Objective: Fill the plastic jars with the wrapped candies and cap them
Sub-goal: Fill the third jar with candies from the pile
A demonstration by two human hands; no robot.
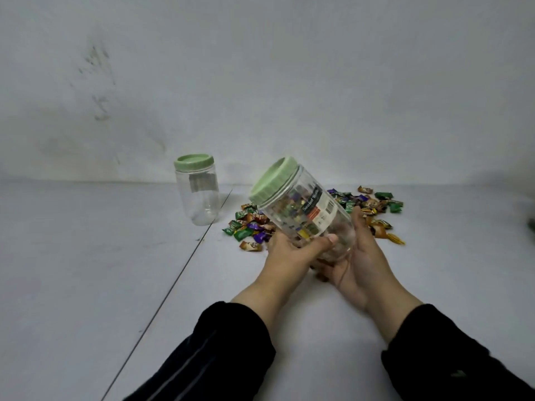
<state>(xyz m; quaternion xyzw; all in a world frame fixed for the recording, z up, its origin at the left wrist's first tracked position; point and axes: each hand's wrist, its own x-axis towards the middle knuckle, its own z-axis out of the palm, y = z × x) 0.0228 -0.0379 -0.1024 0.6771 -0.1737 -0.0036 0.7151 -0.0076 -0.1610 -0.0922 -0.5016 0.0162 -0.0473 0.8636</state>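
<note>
Nearest, two dark sleeves (228,351) reach in from six o'clock. The left hand (292,251) grasps the base of a clear plastic jar (307,215), thumb across its front; the right hand (357,256) cups the same base from three o'clock, fingers curved around it. The jar tilts toward eleven o'clock, green lid (273,180) on. Behind lie wrapped candies (373,206) on the white table (86,270). At ten o'clock stands a second capped jar (198,192), upright against the wall (289,68)

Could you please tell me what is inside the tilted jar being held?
The held jar looks empty; candies behind show through it. The hands and label cover part of it.
</note>
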